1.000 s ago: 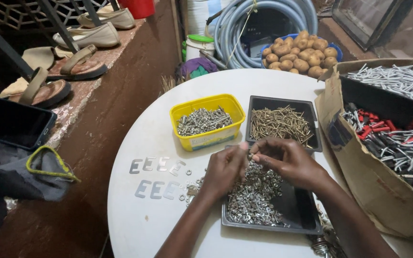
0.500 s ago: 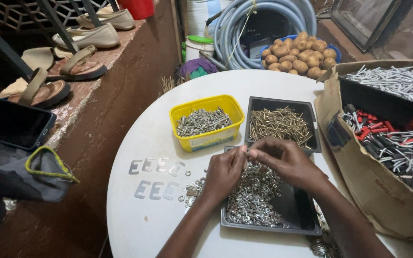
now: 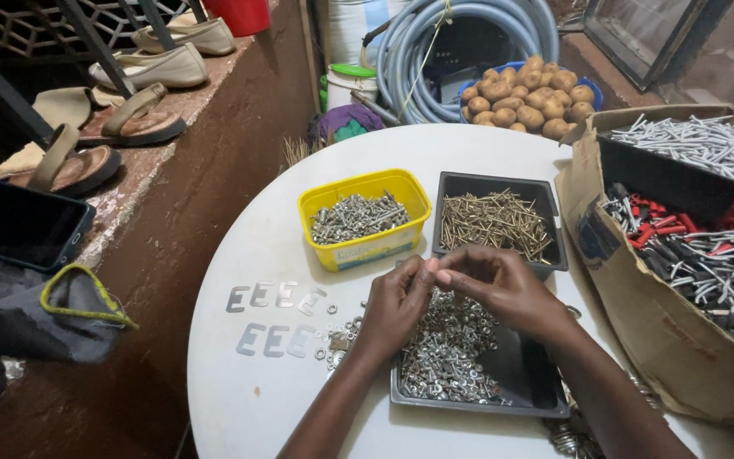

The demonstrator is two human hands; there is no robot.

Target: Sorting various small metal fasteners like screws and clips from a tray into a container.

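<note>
Two hands: left hand and right hand, fingertips pinched together on a small piece too tiny to identify, above the black tray of nuts. One yellow tub of bolts; one black tray of brass screws; seven flat metal plates. Round white table: left rim bare.

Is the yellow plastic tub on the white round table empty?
No, the yellow plastic tub on the white round table holds a heap of small silver-coloured screws.
</note>
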